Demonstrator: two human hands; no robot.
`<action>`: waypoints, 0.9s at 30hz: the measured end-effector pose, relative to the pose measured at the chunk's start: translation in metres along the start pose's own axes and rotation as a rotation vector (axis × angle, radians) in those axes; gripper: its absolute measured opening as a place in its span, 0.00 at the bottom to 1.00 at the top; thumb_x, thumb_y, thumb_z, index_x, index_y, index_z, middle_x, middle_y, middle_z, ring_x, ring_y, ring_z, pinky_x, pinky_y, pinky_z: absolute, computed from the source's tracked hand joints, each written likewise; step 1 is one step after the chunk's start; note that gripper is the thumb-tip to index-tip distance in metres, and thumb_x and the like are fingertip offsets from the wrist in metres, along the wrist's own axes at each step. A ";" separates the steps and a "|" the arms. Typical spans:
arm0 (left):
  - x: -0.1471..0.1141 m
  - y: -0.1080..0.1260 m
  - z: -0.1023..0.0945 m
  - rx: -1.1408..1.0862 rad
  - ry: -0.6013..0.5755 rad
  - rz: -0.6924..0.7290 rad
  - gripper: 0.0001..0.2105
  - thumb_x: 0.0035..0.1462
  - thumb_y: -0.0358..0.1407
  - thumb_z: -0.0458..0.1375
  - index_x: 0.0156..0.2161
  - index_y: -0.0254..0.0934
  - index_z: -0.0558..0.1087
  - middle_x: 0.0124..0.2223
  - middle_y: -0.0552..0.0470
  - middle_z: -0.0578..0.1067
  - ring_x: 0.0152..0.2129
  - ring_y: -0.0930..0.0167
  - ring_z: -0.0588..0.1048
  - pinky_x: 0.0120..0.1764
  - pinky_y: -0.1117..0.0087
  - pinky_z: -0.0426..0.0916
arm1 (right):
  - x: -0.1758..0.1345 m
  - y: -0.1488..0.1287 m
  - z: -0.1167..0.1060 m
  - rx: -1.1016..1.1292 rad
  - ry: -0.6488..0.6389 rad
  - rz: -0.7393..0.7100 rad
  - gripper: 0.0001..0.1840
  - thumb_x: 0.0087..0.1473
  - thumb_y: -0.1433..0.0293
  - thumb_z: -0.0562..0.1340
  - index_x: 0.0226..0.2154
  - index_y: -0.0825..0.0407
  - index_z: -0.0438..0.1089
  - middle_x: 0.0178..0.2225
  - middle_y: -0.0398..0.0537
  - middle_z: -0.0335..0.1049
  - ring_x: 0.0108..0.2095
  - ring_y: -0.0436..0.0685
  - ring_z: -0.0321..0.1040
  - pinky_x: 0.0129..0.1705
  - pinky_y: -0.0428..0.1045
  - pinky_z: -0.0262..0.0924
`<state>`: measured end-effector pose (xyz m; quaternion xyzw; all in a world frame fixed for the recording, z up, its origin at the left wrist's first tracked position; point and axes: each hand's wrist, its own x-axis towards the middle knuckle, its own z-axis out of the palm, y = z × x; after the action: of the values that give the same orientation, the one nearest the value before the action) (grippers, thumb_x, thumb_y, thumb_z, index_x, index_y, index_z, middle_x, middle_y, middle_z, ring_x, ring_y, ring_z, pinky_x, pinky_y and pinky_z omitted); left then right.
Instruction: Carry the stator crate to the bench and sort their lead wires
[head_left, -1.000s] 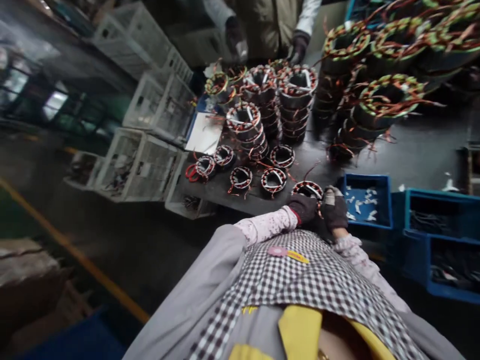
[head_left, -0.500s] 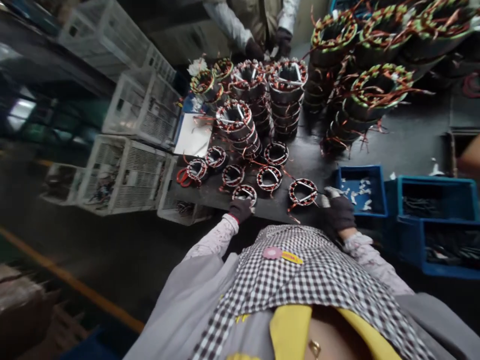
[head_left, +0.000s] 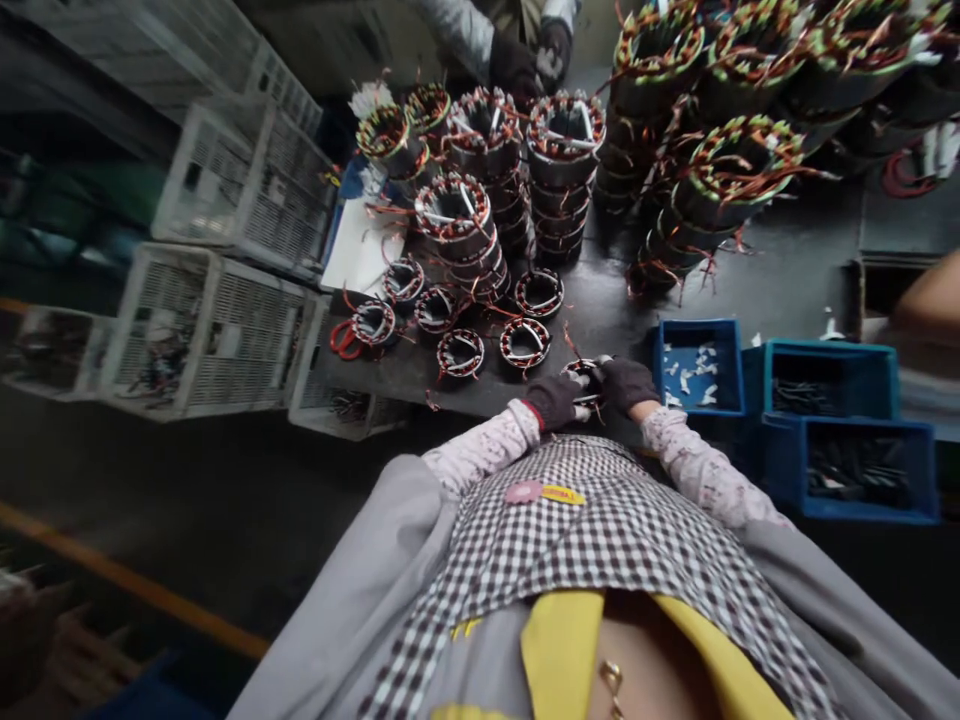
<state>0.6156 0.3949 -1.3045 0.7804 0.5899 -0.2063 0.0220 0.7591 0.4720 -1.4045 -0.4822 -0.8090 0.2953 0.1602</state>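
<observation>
Both my gloved hands are at one wound motor stator (head_left: 582, 370) by the table's front edge. My left hand (head_left: 555, 400) is closed on its left and near side, and my right hand (head_left: 628, 386) grips its right side. The fingers cover much of the ring, so only part of the rim and windings shows. To the left lie several single stators with copper windings and white strips across them, the closest being one stator (head_left: 523, 342) and another stator (head_left: 460, 354) at the front.
Stacked stators (head_left: 562, 170) rise behind, with larger stacks (head_left: 705, 220) at the right. A blue bin (head_left: 699, 368) of white pieces sits right of my hands, beside bins (head_left: 829, 385) of dark parts. Red-handled scissors (head_left: 345, 340) lie left, near white crates (head_left: 180, 330). A co-worker's gloved hands (head_left: 517, 65) are opposite.
My left hand has let go of a front-left stator and moved right to the rightmost one. My right hand has come left onto that same stator. The view has shifted slightly.
</observation>
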 end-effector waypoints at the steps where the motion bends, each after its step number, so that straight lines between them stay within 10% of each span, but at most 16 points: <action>1: 0.008 0.006 0.006 0.062 -0.078 0.039 0.25 0.62 0.42 0.67 0.61 0.33 0.79 0.58 0.38 0.79 0.54 0.57 0.78 0.56 0.60 0.73 | -0.005 0.001 0.005 0.057 0.022 0.022 0.22 0.73 0.59 0.55 0.56 0.50 0.78 0.51 0.60 0.80 0.48 0.63 0.78 0.45 0.51 0.65; 8: 0.006 0.000 0.031 0.209 -0.156 0.064 0.19 0.72 0.39 0.57 0.61 0.32 0.77 0.59 0.36 0.78 0.57 0.57 0.76 0.58 0.59 0.70 | -0.021 0.000 0.030 0.296 0.210 0.062 0.24 0.72 0.58 0.56 0.62 0.48 0.76 0.56 0.57 0.77 0.54 0.64 0.72 0.53 0.52 0.65; 15: -0.016 -0.017 0.007 0.273 -0.158 -0.107 0.33 0.68 0.43 0.64 0.73 0.33 0.65 0.57 0.35 0.78 0.53 0.57 0.77 0.55 0.62 0.69 | -0.016 0.005 0.040 0.297 0.220 0.014 0.24 0.72 0.58 0.56 0.61 0.51 0.75 0.57 0.59 0.76 0.54 0.66 0.70 0.56 0.54 0.63; 27: 0.003 0.014 -0.007 0.370 -0.286 0.042 0.19 0.71 0.32 0.55 0.63 0.33 0.75 0.53 0.35 0.80 0.53 0.55 0.79 0.52 0.59 0.70 | -0.018 0.001 0.043 0.277 0.212 0.021 0.25 0.72 0.61 0.56 0.64 0.55 0.73 0.58 0.62 0.74 0.55 0.67 0.69 0.57 0.54 0.61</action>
<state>0.6314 0.3956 -1.3023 0.7460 0.5167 -0.4188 -0.0339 0.7454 0.4426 -1.4380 -0.4927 -0.7340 0.3529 0.3065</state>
